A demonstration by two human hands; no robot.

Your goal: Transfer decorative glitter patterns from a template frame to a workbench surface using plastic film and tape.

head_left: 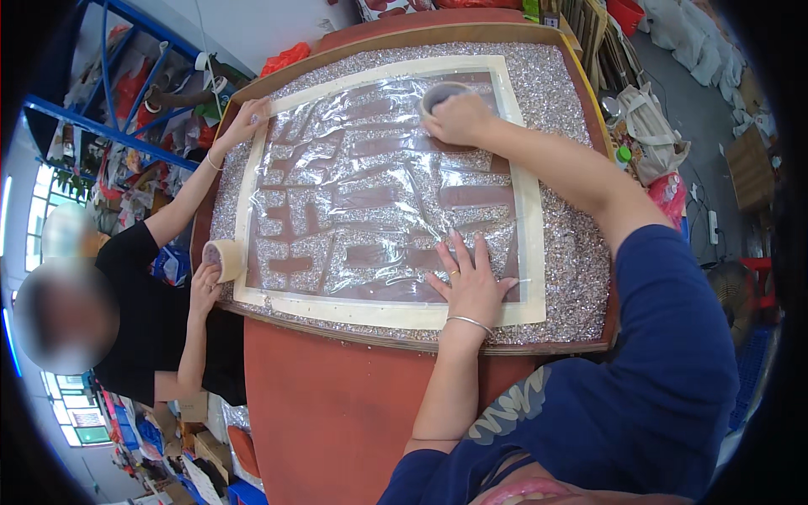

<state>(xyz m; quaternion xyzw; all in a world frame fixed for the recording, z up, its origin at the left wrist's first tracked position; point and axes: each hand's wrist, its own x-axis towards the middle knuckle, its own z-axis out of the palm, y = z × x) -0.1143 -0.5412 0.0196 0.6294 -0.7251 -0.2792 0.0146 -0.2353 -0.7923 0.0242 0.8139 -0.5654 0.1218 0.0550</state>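
Observation:
A large clear plastic sheet with a cream tape border covers glittery, pebbly bits. Brown block and strip shapes show through it. My left hand, with a bangle at the wrist, lies on the sheet near its front edge, fingers spread. Near the far right corner my right hand grips a roll of tape, held on or just over the sheet; contact cannot be made out. At the left, a co-worker's hand holds another tape roll. The co-worker's other hand touches the far left corner.
A wooden-rimmed tray of sparkling bits surrounds the sheet, on a red-brown table. A blue metal rack stands behind the co-worker. Bags and a white tote lie on the right.

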